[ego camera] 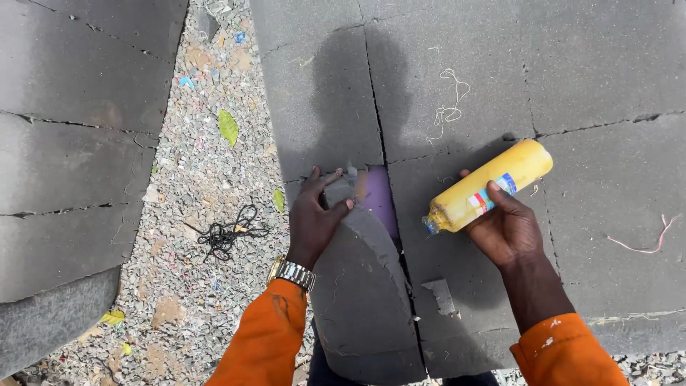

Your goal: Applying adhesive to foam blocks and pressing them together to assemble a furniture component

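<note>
At centre frame we peel up a curved grey foam sheet [357,243] with our left hand [314,218], fingers clamped on its edge, baring purple underneath. Our right hand [507,229] wraps the yellow plastic bottle [489,187], nozzle aimed toward that gap.

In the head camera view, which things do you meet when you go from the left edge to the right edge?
Grey foam slab → green leaf → tangled black cord → left hand → purple patch → yellow plastic bottle held by the right hand → pink string.
</note>
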